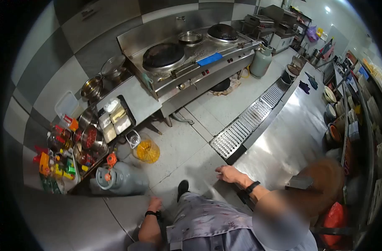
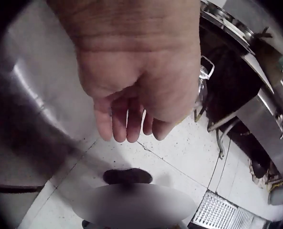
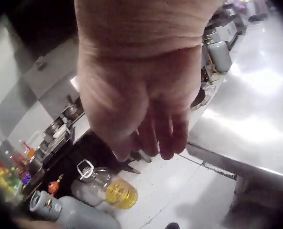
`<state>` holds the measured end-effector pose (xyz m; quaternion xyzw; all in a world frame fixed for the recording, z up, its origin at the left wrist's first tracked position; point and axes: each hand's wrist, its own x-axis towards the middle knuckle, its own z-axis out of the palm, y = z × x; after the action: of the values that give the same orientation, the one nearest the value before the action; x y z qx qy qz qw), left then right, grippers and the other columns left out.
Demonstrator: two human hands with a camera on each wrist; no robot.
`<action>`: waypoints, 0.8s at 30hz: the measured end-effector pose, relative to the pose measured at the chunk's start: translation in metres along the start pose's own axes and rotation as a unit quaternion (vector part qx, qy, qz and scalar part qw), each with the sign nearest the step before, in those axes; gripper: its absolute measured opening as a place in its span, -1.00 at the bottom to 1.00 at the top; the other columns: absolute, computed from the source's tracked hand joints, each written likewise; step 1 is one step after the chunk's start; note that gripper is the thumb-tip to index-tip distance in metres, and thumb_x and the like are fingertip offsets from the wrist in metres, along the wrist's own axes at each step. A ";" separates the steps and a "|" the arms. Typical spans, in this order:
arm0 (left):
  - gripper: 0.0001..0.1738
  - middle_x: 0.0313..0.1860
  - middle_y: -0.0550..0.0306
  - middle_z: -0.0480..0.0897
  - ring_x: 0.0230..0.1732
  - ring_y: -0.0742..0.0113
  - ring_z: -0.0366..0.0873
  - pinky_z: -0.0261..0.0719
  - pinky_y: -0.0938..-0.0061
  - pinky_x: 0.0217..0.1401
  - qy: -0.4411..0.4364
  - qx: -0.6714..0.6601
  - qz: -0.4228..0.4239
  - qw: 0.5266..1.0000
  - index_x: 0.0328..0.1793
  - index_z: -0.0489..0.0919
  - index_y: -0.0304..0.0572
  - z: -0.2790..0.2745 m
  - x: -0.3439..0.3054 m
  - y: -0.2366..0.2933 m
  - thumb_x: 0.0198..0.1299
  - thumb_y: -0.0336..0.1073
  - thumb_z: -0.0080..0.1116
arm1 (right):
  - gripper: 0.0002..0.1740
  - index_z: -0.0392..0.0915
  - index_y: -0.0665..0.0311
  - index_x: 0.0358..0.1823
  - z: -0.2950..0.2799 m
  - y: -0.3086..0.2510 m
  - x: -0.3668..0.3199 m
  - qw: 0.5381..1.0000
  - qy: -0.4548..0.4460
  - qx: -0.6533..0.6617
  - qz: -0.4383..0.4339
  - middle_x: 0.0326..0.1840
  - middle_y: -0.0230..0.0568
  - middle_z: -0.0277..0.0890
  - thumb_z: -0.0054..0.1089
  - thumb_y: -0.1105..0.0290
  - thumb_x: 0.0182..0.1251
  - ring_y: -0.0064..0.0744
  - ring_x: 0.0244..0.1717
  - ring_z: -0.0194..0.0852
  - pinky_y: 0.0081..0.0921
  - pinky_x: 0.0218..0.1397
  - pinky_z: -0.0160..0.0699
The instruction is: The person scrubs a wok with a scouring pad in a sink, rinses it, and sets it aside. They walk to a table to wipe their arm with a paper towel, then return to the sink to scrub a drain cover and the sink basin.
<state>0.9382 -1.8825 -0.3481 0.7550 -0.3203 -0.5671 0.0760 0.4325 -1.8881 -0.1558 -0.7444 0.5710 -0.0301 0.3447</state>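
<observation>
My left hand [image 1: 155, 204] hangs low by my side with nothing in it. Its fingers droop loosely above the tiled floor in the left wrist view. My right hand [image 1: 232, 174] is beside the near corner of the stainless steel table [image 1: 278, 134], also holding nothing. Relaxed fingers [image 3: 166, 143] point downward in the right wrist view. Closest to the left hand stands a grey gas cylinder [image 1: 126, 180] with an orange regulator. Past it, on the floor, a clear jug of yellow oil [image 1: 148, 151] has a white handle.
A wok range [image 1: 191, 62] runs along the tiled wall. Left of it a counter holds a tray of white containers [image 1: 115, 119], metal bowls [image 1: 91, 137] and sauce bottles. A metal drain grate [image 1: 232, 136] crosses the floor. Right of the table, a round wooden chopping board [image 1: 329, 180] bears a cleaver [image 1: 299, 182].
</observation>
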 end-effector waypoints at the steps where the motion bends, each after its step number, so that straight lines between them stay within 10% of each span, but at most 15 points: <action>1: -0.92 -0.46 0.14 0.61 -0.46 0.33 0.59 0.55 0.37 -0.47 -0.003 0.004 0.001 1.000 -0.24 0.64 -0.24 -0.001 0.019 0.018 0.19 -0.40 0.22 | -0.53 0.57 0.36 0.25 -0.006 0.007 0.002 0.999 0.025 0.031 0.021 0.21 0.16 0.62 0.24 0.25 0.42 0.19 0.21 0.59 -0.12 0.30 0.57; 10: -0.60 -0.18 -0.05 0.81 -0.22 0.14 0.77 0.72 0.29 -0.09 -0.069 0.293 0.171 0.938 0.08 0.78 -0.15 -0.003 0.192 0.238 0.13 -0.20 0.27 | -0.62 0.67 0.27 0.10 -0.031 0.065 0.036 0.975 0.127 0.053 0.176 -0.03 0.07 0.72 0.26 0.21 0.37 0.12 0.05 0.69 -0.12 0.12 0.66; 19: -0.76 -0.38 0.17 0.73 -0.44 0.28 0.66 0.63 0.31 -0.41 -0.114 0.208 0.171 0.956 -0.12 0.78 -0.07 0.008 0.235 0.390 0.17 -0.20 0.25 | -0.65 0.70 0.34 0.05 -0.038 0.044 0.058 0.892 0.217 0.176 0.354 -0.04 0.10 0.74 0.29 0.28 0.35 0.05 0.03 0.73 -0.21 0.12 0.66; 22: -0.73 -0.23 0.18 0.71 -0.30 0.28 0.63 0.70 0.30 -0.22 -0.139 0.330 0.190 0.914 0.03 0.71 -0.10 0.020 0.271 0.394 0.27 -0.21 0.22 | -0.68 0.71 0.35 0.06 -0.042 0.035 0.057 0.852 0.270 0.246 0.376 0.00 0.03 0.76 0.28 0.35 0.35 -0.11 0.06 0.74 -0.27 0.17 0.64; 24: -0.76 -0.25 0.15 0.71 -0.33 0.23 0.64 0.70 0.26 -0.26 -0.191 0.545 0.190 0.794 -0.03 0.71 -0.13 0.032 0.277 0.402 0.29 -0.21 0.19 | -0.67 0.71 0.36 0.07 -0.047 0.028 0.060 0.841 0.279 0.268 0.378 0.01 0.00 0.77 0.28 0.35 0.36 -0.14 0.07 0.74 -0.28 0.18 0.64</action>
<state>0.7913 -2.3472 -0.3913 0.4714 -0.7216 -0.4052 -0.3049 0.4090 -1.9658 -0.1558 -0.3092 0.8497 -0.2557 0.3420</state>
